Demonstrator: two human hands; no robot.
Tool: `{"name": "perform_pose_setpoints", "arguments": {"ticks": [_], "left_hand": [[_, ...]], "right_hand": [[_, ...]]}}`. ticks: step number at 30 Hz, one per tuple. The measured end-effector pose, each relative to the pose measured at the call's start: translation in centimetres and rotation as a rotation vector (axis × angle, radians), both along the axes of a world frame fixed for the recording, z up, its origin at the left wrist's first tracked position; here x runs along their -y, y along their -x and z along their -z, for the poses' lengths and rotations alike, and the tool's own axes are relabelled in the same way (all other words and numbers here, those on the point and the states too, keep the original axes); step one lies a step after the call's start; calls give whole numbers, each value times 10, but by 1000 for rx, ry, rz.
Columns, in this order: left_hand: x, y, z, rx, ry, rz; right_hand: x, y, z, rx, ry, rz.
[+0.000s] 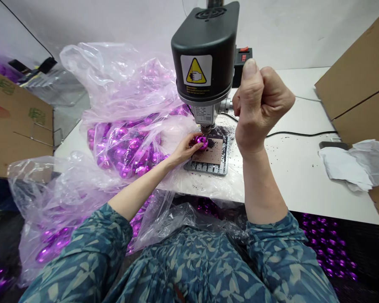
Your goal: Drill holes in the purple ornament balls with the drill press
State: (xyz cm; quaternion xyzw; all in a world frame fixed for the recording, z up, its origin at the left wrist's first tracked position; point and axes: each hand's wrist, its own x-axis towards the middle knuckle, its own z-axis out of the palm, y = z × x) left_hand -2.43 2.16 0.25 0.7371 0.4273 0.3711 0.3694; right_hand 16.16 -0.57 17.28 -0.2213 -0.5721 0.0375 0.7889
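Under the chuck of a black bench drill press (205,50), my left hand (189,147) grips a shiny purple ball (201,142) between thumb and fingers. The ball is over the slotted metal base plate (225,162), beside a brown board (208,152) strewn with dark shavings. The drill tip is too hidden to tell whether it touches the ball. My right hand (259,105) is raised at the right side of the machine, its fingers curled in a fist at the feed lever, whose grip is hidden inside the hand.
Clear plastic bags of purple balls (123,147) cover the table's left. Cardboard boxes (15,122) (360,80) flank both sides. A black cable (297,133) and crumpled white plastic (347,166) lie at right. More purple balls (328,246) are below the table edge.
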Motion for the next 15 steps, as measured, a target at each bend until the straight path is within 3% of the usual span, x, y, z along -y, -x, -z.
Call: {"name": "perform_pose_setpoints", "arguments": {"ticks": [7,15], "left_hand": [[2,-8,1,74,112,16],[9,-18,3,65,34,-118]], "right_hand": [[1,0,1,4,25,-11],[6,1,0,-15,12,-15]]}}
